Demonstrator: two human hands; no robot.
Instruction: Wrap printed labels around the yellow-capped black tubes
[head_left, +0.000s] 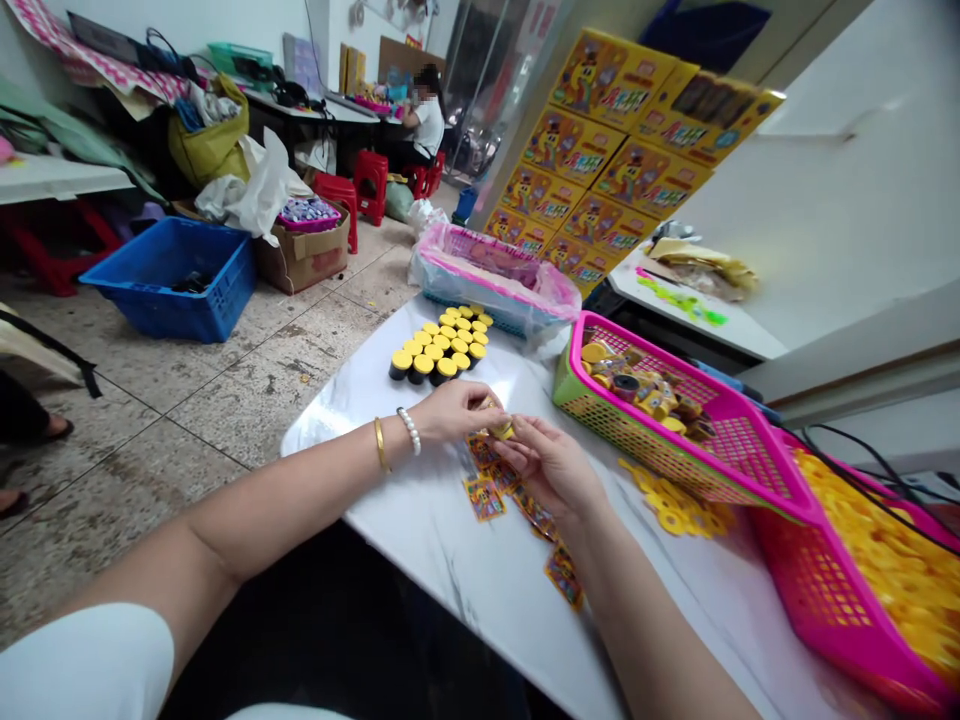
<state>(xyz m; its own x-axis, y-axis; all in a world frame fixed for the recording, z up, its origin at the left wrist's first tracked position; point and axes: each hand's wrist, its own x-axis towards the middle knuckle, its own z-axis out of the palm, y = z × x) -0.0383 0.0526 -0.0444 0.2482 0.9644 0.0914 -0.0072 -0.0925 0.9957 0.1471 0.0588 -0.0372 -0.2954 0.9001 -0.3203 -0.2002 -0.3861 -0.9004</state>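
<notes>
Over the white marble table (420, 520), my left hand (457, 410) and my right hand (547, 462) meet and pinch one small yellow-capped piece (501, 428) between their fingertips. My left wrist wears a gold bangle and a pearl bracelet. Under my hands lie several small colourful stickers (486, 497). Beyond them stands a cluster of black cylinders with yellow caps (442, 350). To the right, a tilted pink and green basket (720, 450) holds several assembled pieces (645, 390). Loose yellow rings (675, 510) lie beside it.
A pink basket of yellow rings (885, 590) sits at the right edge. A plastic-lined basket (495, 275) stands at the table's far end, stacked yellow boxes (615, 160) behind. On the floor left are a blue crate (172, 275) and a cardboard box (304, 250). A person (424, 120) sits far back.
</notes>
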